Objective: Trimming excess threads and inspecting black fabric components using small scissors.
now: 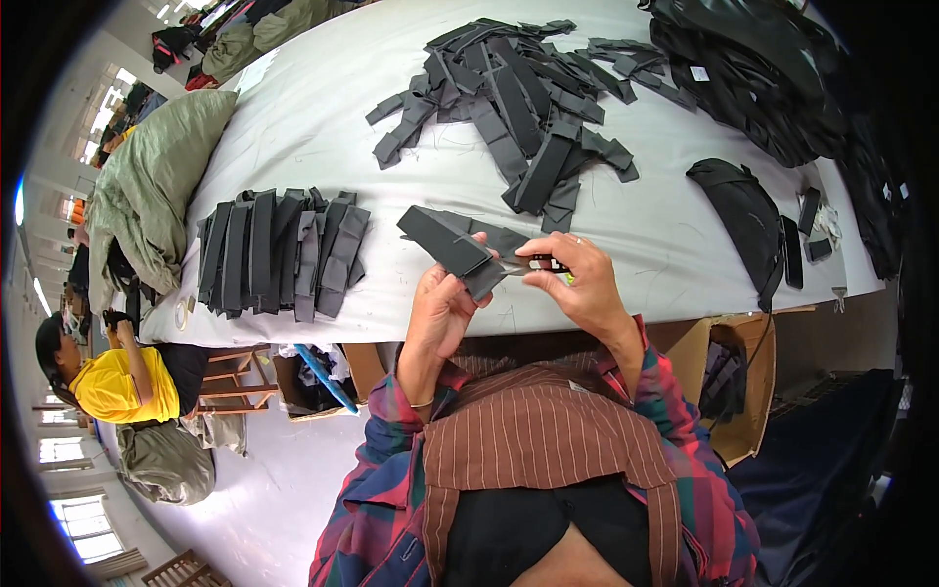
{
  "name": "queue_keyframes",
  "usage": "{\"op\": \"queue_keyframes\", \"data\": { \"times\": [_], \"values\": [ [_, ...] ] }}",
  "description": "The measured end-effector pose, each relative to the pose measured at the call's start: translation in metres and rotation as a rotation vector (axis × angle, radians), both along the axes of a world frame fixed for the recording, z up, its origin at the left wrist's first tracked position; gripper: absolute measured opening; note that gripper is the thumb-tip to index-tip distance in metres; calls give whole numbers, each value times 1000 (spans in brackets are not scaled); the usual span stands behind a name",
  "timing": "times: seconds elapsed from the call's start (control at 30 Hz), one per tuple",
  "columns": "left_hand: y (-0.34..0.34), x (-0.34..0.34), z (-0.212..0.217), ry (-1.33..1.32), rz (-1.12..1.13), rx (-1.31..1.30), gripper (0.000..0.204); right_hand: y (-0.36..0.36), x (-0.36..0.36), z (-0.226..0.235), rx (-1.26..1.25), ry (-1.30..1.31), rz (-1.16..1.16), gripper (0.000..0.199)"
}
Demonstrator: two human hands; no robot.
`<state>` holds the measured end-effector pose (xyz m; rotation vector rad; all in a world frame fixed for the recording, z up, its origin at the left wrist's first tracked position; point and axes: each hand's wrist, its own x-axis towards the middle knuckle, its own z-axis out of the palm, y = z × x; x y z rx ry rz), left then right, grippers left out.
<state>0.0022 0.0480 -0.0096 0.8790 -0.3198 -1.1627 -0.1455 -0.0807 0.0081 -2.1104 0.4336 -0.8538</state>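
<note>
My left hand [442, 305] grips a folded dark grey fabric strip piece [452, 243] at its near end, holding it just above the table edge. My right hand [579, 279] holds small thread snips [544, 263] with a dark handle, the blades pointing left at the strip's near end beside my left fingers. Both hands sit close together over the white table [313, 117]. A neat row of the same grey strips [282, 250] lies to the left. A loose heap of grey strips [523, 103] lies farther back in the middle.
Black bags [753, 68] are piled at the far right, and one black pouch [743, 210] lies nearer. An open cardboard box [738, 382] stands under the table's right edge. A green sack [156, 176] rests at the left. A person in yellow [108, 377] sits lower left.
</note>
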Motion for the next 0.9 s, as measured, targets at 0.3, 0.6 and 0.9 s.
{"op": "queue_keyframes", "data": {
  "times": [0.3, 0.6, 0.9],
  "values": [
    [-1, -11, 16, -108, -383, 133, 27, -3, 1, -10, 2, -136, 26, 24],
    [-12, -11, 29, -696, -194, -119, 40, -5, 4, 13, 675, -110, 176, 12],
    [-11, -22, 11, -130, -132, -30, 30, -8, 0, 17, 2, -5, -96, 24]
  ]
}}
